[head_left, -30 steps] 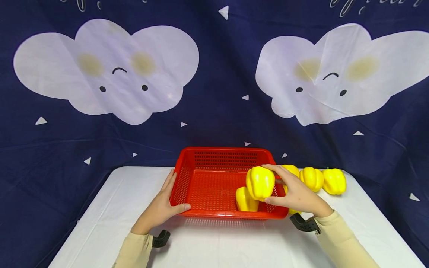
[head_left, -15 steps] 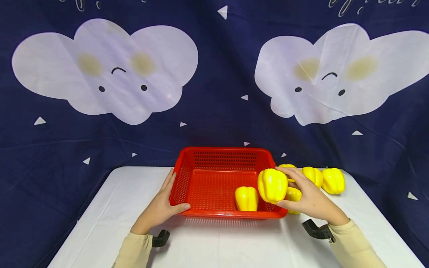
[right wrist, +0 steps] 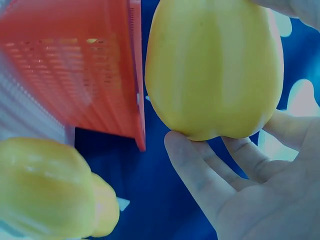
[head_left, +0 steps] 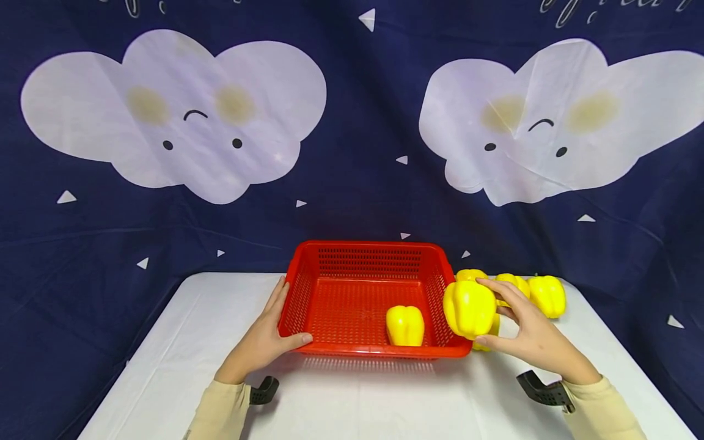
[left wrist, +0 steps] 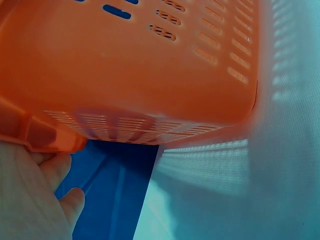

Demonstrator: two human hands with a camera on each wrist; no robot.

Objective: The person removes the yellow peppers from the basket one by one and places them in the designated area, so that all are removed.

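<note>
My right hand [head_left: 530, 333] pinches a yellow bell pepper [head_left: 469, 309] between thumb and fingertips. The pepper is up in the air, just outside the right rim of a red plastic basket [head_left: 357, 350]. In the right wrist view this bell pepper [right wrist: 215, 70] fills the upper middle, with fingers beneath it. My left hand [head_left: 264, 339] holds the basket at its near left corner, thumb over the rim and fingers along the outer left side. Inside the basket, near its front wall, stands another yellow bell pepper [head_left: 405, 326].
Several more yellow bell peppers [head_left: 547, 297] lie on the white-covered table [head_left: 407, 403] to the right of the basket, some partly hidden by my right hand and the held pepper. A dark blue cloth [head_left: 374, 183] printed with clouds hangs behind the table.
My right hand has carried the held bell pepper rightward, from above the basket's interior to outside its right rim. The left hand and the basket stay put.
</note>
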